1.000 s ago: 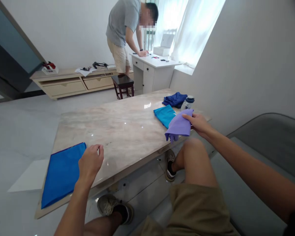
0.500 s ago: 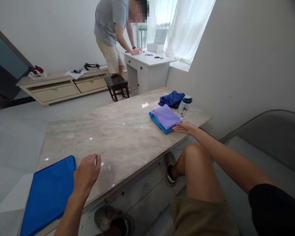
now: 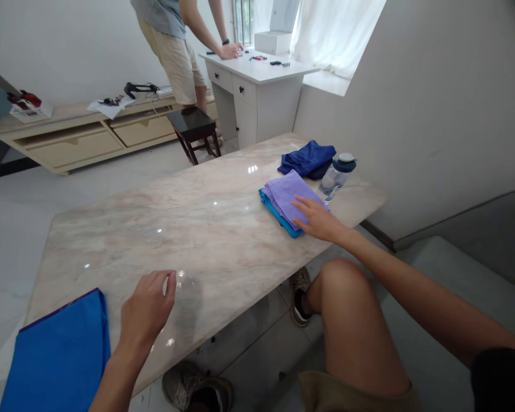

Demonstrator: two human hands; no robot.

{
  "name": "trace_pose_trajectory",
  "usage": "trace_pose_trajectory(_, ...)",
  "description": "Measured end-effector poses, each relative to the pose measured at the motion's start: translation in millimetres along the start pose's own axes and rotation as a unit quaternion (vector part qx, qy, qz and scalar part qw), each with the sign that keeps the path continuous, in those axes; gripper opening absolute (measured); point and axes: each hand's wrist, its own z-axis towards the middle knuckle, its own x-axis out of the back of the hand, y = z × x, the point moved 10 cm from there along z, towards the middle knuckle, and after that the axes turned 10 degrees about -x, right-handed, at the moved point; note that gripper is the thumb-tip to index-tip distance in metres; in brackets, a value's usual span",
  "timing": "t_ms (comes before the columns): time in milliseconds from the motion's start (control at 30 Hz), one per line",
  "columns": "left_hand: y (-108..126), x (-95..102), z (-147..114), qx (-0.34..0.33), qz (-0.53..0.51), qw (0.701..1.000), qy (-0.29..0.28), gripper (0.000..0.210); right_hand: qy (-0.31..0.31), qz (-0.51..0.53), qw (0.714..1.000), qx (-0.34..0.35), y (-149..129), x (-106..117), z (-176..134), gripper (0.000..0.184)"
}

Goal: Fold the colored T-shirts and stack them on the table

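Observation:
My right hand (image 3: pixel 315 218) lies flat with fingers spread on a folded purple cloth (image 3: pixel 285 193). That cloth rests on top of a folded teal cloth (image 3: pixel 274 210) near the right end of the marble table (image 3: pixel 175 229). My left hand (image 3: pixel 146 312) hovers over the table's near edge, loosely curled and holding nothing. Just left of it lies a flat blue cloth (image 3: pixel 55 357). A crumpled dark blue cloth (image 3: pixel 306 158) sits behind the purple one.
A water bottle (image 3: pixel 338 172) lies by the cloths at the right end. Another person stands at a white desk (image 3: pixel 257 86) beyond a dark stool (image 3: pixel 193 129). A low drawer unit (image 3: pixel 81 131) lines the far wall. My knee (image 3: pixel 347 297) is under the table edge.
My right hand carried the purple cloth from the table edge onto the teal cloth, let it go, and now presses on it. The view has tilted down; my left hand stayed put.

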Motion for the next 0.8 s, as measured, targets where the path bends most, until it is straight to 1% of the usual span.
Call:
trace_pose_trajectory(67, 2.5, -2.5, 2.3, -0.002, -0.005, 1.0, -0.01, 0.051, -0.075, -0.062, 0.995, 0.012, -10.7, -29.1, -13.9, 0.063)
trace_pose_trajectory(100, 2.9, -2.4, 2.4, -0.005, -0.008, 1.0, -0.012, 0.05, -0.1, -0.071, 0.992, 0.005, -11.8, -37.5, -25.9, 0.065)
trace_pose_trajectory(133, 2.6, -1.5, 1.8, -0.01, -0.01, 1.0, -0.013, 0.049, -0.112, -0.065, 0.992, -0.008, -11.3, -40.4, -40.2, 0.064)
trace_pose_trajectory(200, -0.4, 3.3, -1.4, -0.021, -0.014, 1.0, -0.009, 0.047, -0.098, -0.013, 0.994, -0.051, -7.0, -31.0, -73.4, 0.055)
trace_pose_trajectory(267, -7.0, 12.1, -6.7, -0.029, -0.016, 0.999, 0.005, 0.043, -0.088, 0.05, 0.988, -0.118, 1.1, -18.2, -111.7, 0.044)
trace_pose_trajectory(300, -11.0, 17.7, -9.5, -0.031, -0.017, 0.999, 0.015, 0.042, -0.076, 0.067, 0.985, -0.138, 1.8, -11.3, -130.9, 0.041)
trace_pose_trajectory(333, -14.9, 23.9, -12.5, -0.031, -0.017, 0.999, 0.025, 0.041, -0.056, 0.076, 0.985, -0.143, -0.8, -4.3, -148.9, 0.039)
trace_pose_trajectory(367, -18.6, 30.4, -15.7, -0.027, -0.016, 0.999, 0.036, 0.042, -0.024, 0.082, 0.987, -0.133, -6.6, 3.1, -165.3, 0.038)
trace_pose_trajectory(433, -23.3, 43.0, -24.6, -0.012, -0.013, 0.999, 0.051, 0.043, 0.062, 0.088, 0.988, -0.109, -19.2, 15.5, -195.3, 0.041)
trace_pose_trajectory(500, -24.4, 52.8, -40.7, 0.011, -0.014, 0.998, 0.058, 0.043, 0.133, 0.071, 0.984, -0.089, -30.9, 17.4, -221.9, 0.046)
trace_pose_trajectory(533, -24.9, 56.0, -52.7, 0.025, -0.018, 0.998, 0.06, 0.043, 0.157, 0.054, 0.983, -0.076, -37.4, 14.7, -233.3, 0.048)
trace_pose_trajectory(600, -27.5, 58.3, -85.5, 0.056, -0.027, 0.996, 0.068, 0.041, 0.182, 0.012, 0.982, -0.043, -51.8, 6.2, -250.9, 0.055)
trace_pose_trajectory(700, -37.8, 52.0, -153.0, 0.111, -0.032, 0.99, 0.077, 0.04, 0.198, -0.04, 0.979, 0.003, -70.4, -0.5, -262.6, 0.066)
trace_pose_trajectory(733, -41.9, 49.0, -178.4, 0.132, -0.027, 0.988, 0.079, 0.039, 0.202, -0.055, 0.978, 0.013, -75.1, -0.1, -262.4, 0.066)
trace_pose_trajectory(800, -46.5, 45.6, -228.3, 0.166, -0.014, 0.983, 0.082, 0.038, 0.195, -0.087, 0.976, 0.032, -82.9, 1.0, -256.4, 0.057)
